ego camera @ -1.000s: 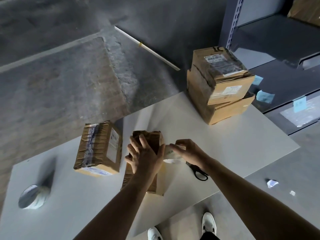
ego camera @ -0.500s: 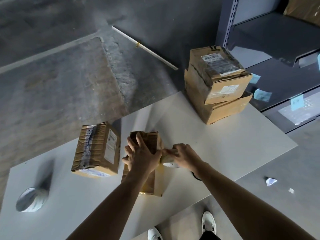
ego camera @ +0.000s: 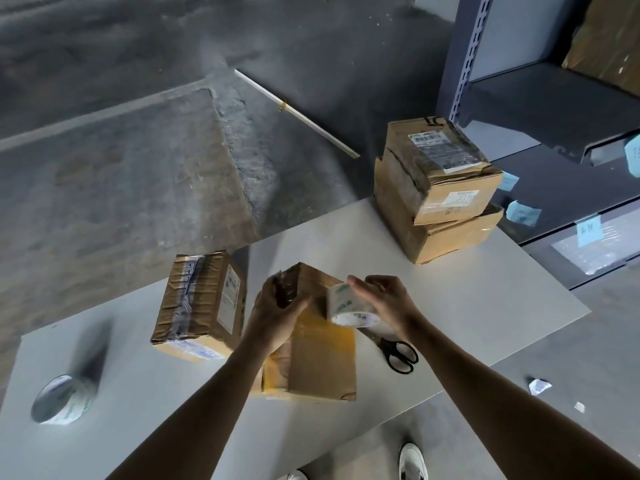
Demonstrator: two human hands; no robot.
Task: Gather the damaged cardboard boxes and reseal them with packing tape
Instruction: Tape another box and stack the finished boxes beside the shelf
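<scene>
left hand [ego camera: 280, 317] fingers [ego camera: 272, 289] curled over the far end of the box [ego camera: 322, 362]. right hand [ego camera: 384, 303] grips tape roll [ego camera: 346, 303] touching box's right edge. box long axis runs near-to-far.

The light is dim, cool and grey overall. The desk [ego camera: 485, 306] is brightest toward its right edge and dulls toward its left edge. Light seems to come from the near side: the stacked boxes [ego camera: 446, 199] show pale near faces and dark left faces, and shadows stretch toward the desk's far edge. The forearms [ego camera: 194, 410] are underexposed, almost silhouettes. The middle box [ego camera: 322, 362] carries a soft yellow sheen. The tape roll [ego camera: 349, 303] over it is pale and slightly smeared. The spare roll [ego camera: 59, 400] at the desk's left near corner is blurred, with a streaky shadow. The floor [ego camera: 121, 168] looks grainy. Wide-angle bending tilts the shelf upright [ego camera: 464, 53], and the labels are unreadable.
</scene>
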